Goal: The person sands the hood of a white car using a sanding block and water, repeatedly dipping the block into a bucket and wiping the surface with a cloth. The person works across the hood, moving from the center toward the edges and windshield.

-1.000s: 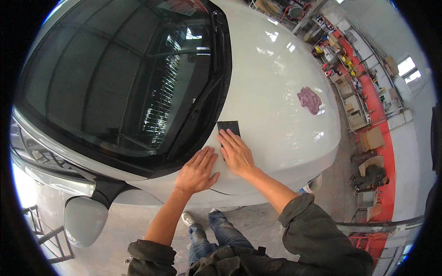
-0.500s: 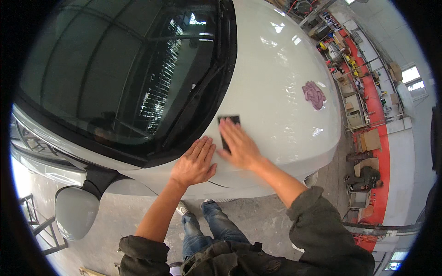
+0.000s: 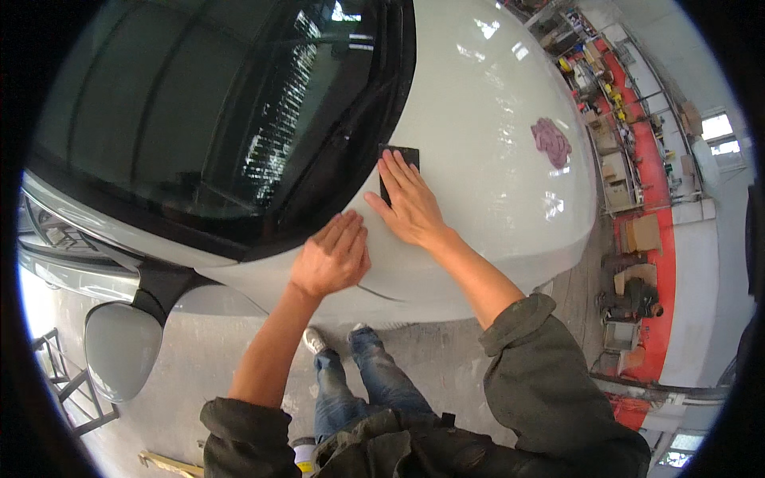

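Note:
My right hand (image 3: 409, 203) lies flat on a thin black rectangular sheet (image 3: 409, 154) that looks like sandpaper, pressing it to the white car hood (image 3: 470, 215) close beside the windshield's lower edge. Its fingers are stretched forward and the thumb stands apart; they cover much of the sheet. My left hand (image 3: 331, 255) rests on the hood's near corner, by the black windshield trim, its fingers close together and slightly bent over the paint. Nothing shows in it. A crumpled mauve cloth (image 3: 551, 143) lies farther right on the hood, apart from both hands.
The dark windshield (image 3: 199, 119) fills the upper left. A side mirror (image 3: 123, 350) juts out at the lower left, near a metal frame (image 3: 76, 390). Cluttered shelves (image 3: 617, 159) stand along the right, where another person (image 3: 637, 299) is low down beside boxes.
My right hand has slid the black sheet farther from me along the windshield edge. My left hand stays near its spot, its fingers more bent. The whole view has shifted slightly.

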Demonstrator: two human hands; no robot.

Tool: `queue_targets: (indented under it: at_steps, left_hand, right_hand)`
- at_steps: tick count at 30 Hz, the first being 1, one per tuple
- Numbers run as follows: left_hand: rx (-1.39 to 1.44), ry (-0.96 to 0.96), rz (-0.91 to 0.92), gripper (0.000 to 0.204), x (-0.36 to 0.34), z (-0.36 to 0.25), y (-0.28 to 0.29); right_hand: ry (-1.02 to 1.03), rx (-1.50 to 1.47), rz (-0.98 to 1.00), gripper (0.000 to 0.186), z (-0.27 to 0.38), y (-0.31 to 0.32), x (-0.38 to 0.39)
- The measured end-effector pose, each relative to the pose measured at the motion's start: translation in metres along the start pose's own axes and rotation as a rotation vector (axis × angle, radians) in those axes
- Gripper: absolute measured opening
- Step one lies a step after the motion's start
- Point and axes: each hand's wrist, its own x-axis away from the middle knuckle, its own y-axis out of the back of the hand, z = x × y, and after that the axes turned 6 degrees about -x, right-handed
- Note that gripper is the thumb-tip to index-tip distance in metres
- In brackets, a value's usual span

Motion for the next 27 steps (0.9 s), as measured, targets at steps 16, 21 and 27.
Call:
queue_targets:
  at_steps: [16,21,27]
  left_hand:
    - [0.066,0.068,-0.030,0.017,0.002,0.002,0.013]
    - [0.045,0.081,0.018,0.018,0.004,-0.001,0.010]
    - [0.047,0.077,0.088,0.025,-0.013,-0.005,0.016]
  right_hand:
    - [-0.039,-0.007,0.294,0.097,0.027,-0.006,0.030]
    - [-0.070,0.047,0.220,0.097,-0.049,-0.009,-0.031]
    - [-0.275,0.094,0.053,0.094,-0.136,0.008,-0.130]
